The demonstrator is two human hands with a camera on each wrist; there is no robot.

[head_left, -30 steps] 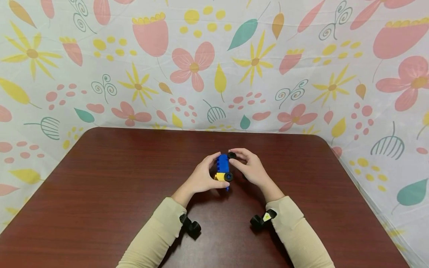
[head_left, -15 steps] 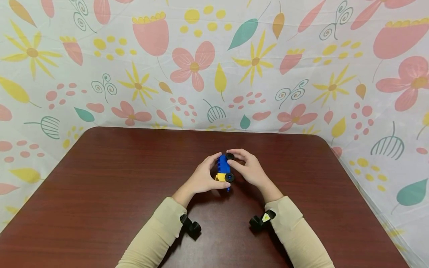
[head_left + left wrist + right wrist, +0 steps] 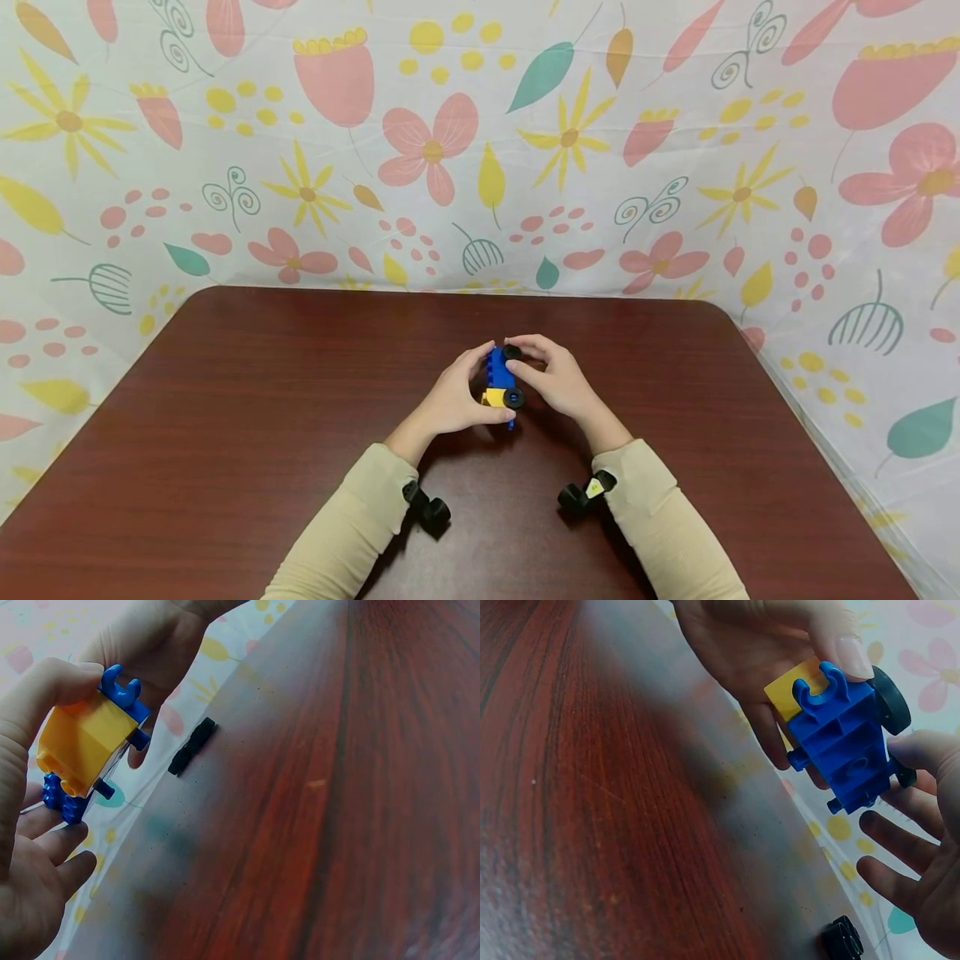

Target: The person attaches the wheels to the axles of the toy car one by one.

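Observation:
A toy car of building bricks, with a blue chassis (image 3: 844, 742) and a yellow brick (image 3: 88, 735), is tilted on its side between both hands. My left hand (image 3: 448, 400) grips it, thumb at the yellow end. One black wheel (image 3: 513, 397) sits on the near axle end. My right hand (image 3: 558, 379) pinches a second black wheel (image 3: 512, 352) between thumb and fingers, at the far axle end. On the chassis's opposite side, two axle stubs (image 3: 799, 759) stick out bare. A blue hook-shaped coupling (image 3: 120, 686) juts from the yellow end.
Loose black wheels (image 3: 193, 746) lie on the brown table (image 3: 262, 417), also seen as a dark wheel (image 3: 842, 937) in the right wrist view. Black wrist cameras (image 3: 427, 508) are strapped over both sleeves. Behind the table hangs a flower-patterned cloth (image 3: 450, 233).
The right hand and the wheel it pinches have shifted slightly left, closer against the blue chassis. The left hand keeps its grip with hardly any movement.

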